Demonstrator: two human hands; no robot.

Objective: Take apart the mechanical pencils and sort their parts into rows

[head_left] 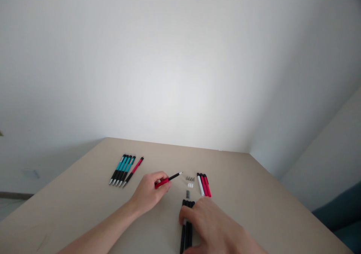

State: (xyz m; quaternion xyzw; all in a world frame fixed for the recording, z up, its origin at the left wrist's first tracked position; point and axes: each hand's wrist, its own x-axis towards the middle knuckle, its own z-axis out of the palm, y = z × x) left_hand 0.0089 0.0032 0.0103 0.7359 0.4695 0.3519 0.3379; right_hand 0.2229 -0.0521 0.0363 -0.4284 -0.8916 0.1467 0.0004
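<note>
My left hand [149,193] is closed round a red and black pen [168,179], holding it by the red end with its tip pointing right and away. My right hand [210,222] lies over a row of black pen parts [186,235] on the beige table [84,205], fingers curled down onto them. Between the hands lie small grey springs [190,178], small white pieces [190,185] and a short grey piece [187,194].
A row of several teal and black pens [122,170] with one red and black pen [133,171] lies at the left. One white and two red barrels [204,184] lie right of the springs. A white wall stands behind the table.
</note>
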